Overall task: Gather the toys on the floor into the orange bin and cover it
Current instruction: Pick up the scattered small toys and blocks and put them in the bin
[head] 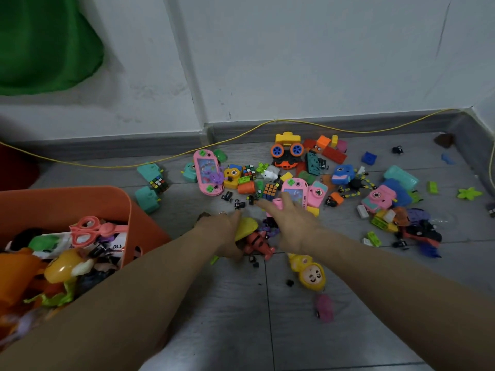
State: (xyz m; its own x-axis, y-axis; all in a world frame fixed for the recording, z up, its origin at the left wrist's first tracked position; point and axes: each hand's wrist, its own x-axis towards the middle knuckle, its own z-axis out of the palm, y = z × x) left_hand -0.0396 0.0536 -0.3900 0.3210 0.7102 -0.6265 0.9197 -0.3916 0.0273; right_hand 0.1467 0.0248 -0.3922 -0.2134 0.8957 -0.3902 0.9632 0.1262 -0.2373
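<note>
Both hands (pixel 257 226) reach, fingers spread, over toys (pixel 270 183).

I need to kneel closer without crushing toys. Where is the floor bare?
Bare floor lies between the forearms, below the yellow doll. Another strip runs between the orange bin and the pink handheld game. Right of centre is crowded.

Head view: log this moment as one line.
stage: gathering | left hand: on yellow toy | right hand: open above pile | orange bin: part-filled, uncovered
</note>
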